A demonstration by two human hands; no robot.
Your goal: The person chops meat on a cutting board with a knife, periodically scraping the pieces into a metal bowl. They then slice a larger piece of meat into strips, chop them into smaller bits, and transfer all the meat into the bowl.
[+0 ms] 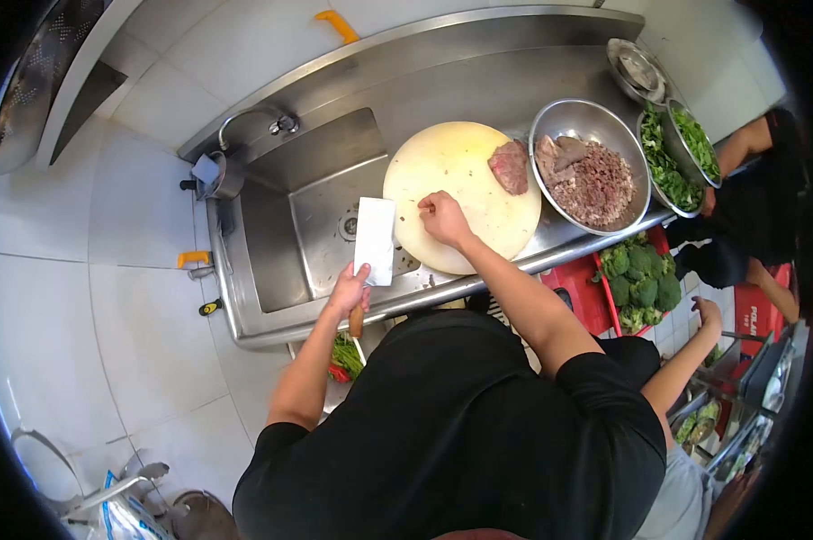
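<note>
My left hand (348, 290) is wrapped round the wooden handle of a cleaver (375, 241). Its wide pale blade points away from me, over the sink's right side and close to the left edge of a round cutting board (465, 148). Above the board's middle is my right hand (444, 219), fingers curled in a pinch; what they hold, if anything, is hidden. A slab of raw red meat (509, 167) lies on the board's right part. Beside it stands a steel bowl (550, 112) of chopped meat (595, 184) with larger pieces on top.
A steel sink (271, 243) with a tap (283, 123) is at left. Bowls of cut greens (663, 171) stand at the counter's right end. Below is a red crate (582, 283) with broccoli (640, 274). Other people's arms (685, 364) show at right.
</note>
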